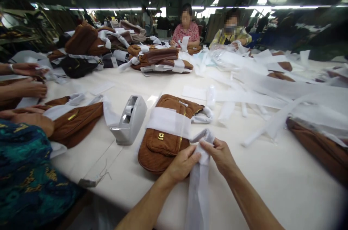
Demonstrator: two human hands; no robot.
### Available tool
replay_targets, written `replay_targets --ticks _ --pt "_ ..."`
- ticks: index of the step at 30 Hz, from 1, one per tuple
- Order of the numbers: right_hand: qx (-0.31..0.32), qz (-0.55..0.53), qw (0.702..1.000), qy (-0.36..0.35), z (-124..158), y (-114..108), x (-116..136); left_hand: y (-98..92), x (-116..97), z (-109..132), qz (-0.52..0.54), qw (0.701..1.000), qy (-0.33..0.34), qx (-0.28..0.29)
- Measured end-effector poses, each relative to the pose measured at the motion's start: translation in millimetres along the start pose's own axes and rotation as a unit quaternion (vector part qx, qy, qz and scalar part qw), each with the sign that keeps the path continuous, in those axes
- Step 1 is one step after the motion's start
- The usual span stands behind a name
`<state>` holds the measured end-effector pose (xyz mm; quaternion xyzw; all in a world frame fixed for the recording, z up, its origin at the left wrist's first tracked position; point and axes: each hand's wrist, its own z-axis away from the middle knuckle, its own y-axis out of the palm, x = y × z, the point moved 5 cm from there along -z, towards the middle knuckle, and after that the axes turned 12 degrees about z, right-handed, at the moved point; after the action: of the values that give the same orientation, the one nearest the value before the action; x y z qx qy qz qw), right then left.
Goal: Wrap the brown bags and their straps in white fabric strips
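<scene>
The left hand (182,164) and right hand (219,155) grip a white fabric strip (199,190) wrapped around a brown corduroy pouch (160,154) at lower centre; its small gold tag (161,136) shows no readable writing. A grey tape dispenser (129,119) stands just left on the white bench (274,183), with open room at lower right.

Under left hand (182,164): brown ribbed bag (160,154), gold clasp (161,136) | at right hand (219,155): white strip (199,183) | left of left hand: grey tape dispenser (129,121), teal-and-gold patterned cloth (24,172)

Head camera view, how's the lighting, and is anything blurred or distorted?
In the head view, the overhead strip lights glare white, and the top corners fall dark; the white table bows at its near edge from wide-angle distortion, while the left hand and right hand look fairly sharp.
</scene>
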<state>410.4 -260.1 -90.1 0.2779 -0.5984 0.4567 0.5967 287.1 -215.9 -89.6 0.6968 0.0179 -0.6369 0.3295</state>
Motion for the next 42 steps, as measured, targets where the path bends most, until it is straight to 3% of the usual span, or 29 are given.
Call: replay_targets --ticks 6,13,22,36,39,42 --pt "-0.023 -0.071 0.997 -0.002 27 4 -9 -6.7 15 -1 0.099 0.991 -0.045 -0.073" --pt "-0.033 -0.099 0.994 0.035 56 15 -16 -4.5 17 -2 0.113 0.989 -0.035 -0.084" --pt "-0.156 0.006 0.987 0.047 50 22 -27 -4.2 18 0 0.03 0.997 -0.053 -0.055" --pt "-0.24 0.148 0.959 0.029 67 27 -18 -5.9 19 -1 0.124 0.983 -0.122 -0.065" --pt "-0.204 0.055 0.975 0.063 69 28 -21 -7.9 20 -1 0.086 0.987 -0.115 -0.07" --pt "-0.146 -0.126 0.974 0.117 66 29 -29 -8.4 17 -1 -0.024 0.996 -0.051 -0.076"
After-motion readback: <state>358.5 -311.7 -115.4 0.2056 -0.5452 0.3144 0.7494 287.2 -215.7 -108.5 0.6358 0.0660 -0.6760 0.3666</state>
